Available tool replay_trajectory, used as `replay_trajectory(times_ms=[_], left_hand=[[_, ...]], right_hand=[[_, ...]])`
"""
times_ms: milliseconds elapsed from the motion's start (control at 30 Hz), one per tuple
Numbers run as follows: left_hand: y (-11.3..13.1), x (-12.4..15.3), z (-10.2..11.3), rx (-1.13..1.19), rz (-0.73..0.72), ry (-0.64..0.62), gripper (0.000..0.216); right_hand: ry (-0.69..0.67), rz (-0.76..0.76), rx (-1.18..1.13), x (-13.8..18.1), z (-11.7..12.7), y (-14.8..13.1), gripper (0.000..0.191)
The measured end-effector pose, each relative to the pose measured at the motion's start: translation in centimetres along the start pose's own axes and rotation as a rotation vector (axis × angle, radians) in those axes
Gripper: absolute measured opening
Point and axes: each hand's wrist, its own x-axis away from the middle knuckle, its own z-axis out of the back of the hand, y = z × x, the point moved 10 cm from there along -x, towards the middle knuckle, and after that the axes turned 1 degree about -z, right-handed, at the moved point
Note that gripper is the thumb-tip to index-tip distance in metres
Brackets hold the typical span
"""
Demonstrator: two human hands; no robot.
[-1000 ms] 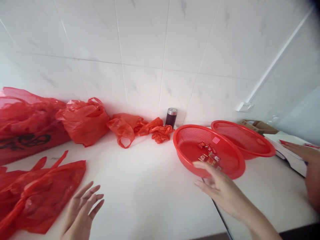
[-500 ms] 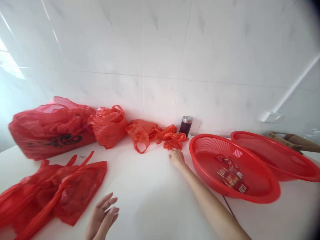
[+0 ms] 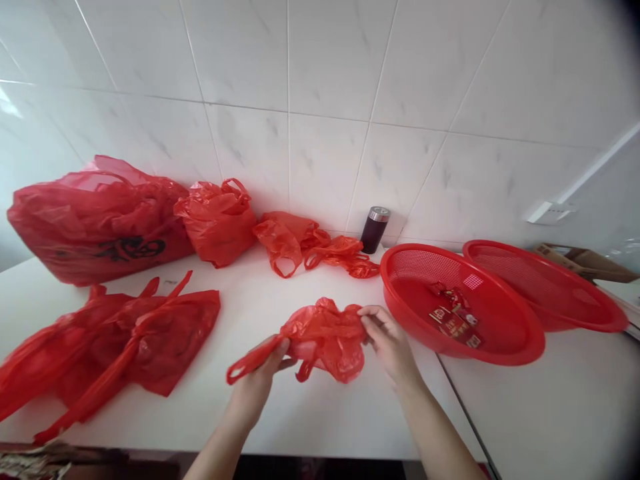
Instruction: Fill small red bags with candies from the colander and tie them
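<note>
Both of my hands hold a crumpled red plastic bag [image 3: 325, 337] just above the white counter [image 3: 280, 413]. My left hand [image 3: 260, 380] pinches the bag's left handle loop. My right hand [image 3: 387, 340] grips the bag's right side. To the right of my right hand sits a red mesh basket [image 3: 500, 347] with a few small red packets [image 3: 453, 320] inside.
A second red basket [image 3: 590, 313] lies behind the first. Flat red bags [image 3: 115, 340] lie at the left, full red bags [image 3: 95, 220] and crumpled ones [image 3: 320, 250] line the tiled wall, beside a dark flask [image 3: 374, 229]. A cardboard box [image 3: 585, 261] is far right.
My right hand reached to the crumpled bags by the wall, then came back with one. My left hand, open before, has now closed on that bag's handle.
</note>
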Motion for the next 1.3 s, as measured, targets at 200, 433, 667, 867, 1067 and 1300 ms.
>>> replay_trajectory(times_ms=[200,433,667,867,1067,1300], left_hand=[[0.0,0.5,3.2,0.197,-0.078,0.076,0.025],[-1.0,1.3,1.0,0.261,0.006,0.240,0.028],[1.8,2.8,-3.6,-0.143,-0.167,0.043,0.026],[1.3,1.6,2.3,-0.207,-0.156,0.204,0.026],[2.0,1.5,6.9,-0.250,-0.150,0.294,0.031],[11.4,7.6,-3.4,-0.971,-0.951,0.344,0.007]], right_hand=[[0.244,0.026,0.152,1.3,5.8,2.3,0.028],[0.124,0.219,0.461,6.3,-1.4,-3.0,0.016],[-0.096,0.199,0.619,7.2,-7.0,0.4,0.032],[0.124,0.236,0.782,4.4,0.9,0.0,0.011],[0.341,0.222,0.752,3.3,6.8,-2.0,0.012],[0.172,0.243,0.611,3.4,2.3,-2.5,0.017]])
